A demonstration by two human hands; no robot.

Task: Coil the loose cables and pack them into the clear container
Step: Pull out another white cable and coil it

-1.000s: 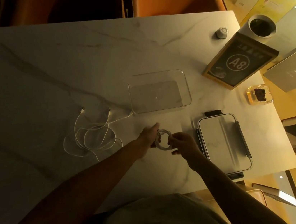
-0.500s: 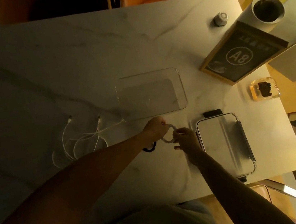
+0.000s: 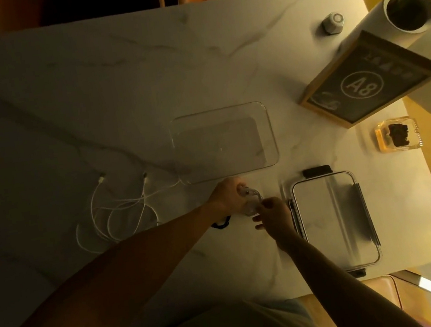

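Note:
A small coiled white cable (image 3: 252, 199) hangs between my two hands just in front of the clear container (image 3: 270, 134), which stands open and holds nothing. My left hand (image 3: 227, 196) grips the coil's left side, and my right hand (image 3: 272, 215) pinches its right side. Loose white cables (image 3: 122, 211) lie tangled on the table to the left, their plugs pointing away from me. A small dark band (image 3: 221, 223) lies on the table under my left wrist.
The container's clear lid (image 3: 334, 219) with dark clips lies to the right of my hands. Further right and back stand a framed A8 sign (image 3: 363, 83), a white cylinder (image 3: 408, 11), a small knob (image 3: 333, 23) and an amber block (image 3: 397, 135). The white marble table (image 3: 90, 97) ends close on the right.
Both hands have moved the coiled cable a little further from me, toward the clear container's near edge. The camera view shifted; the loose cables stayed in place.

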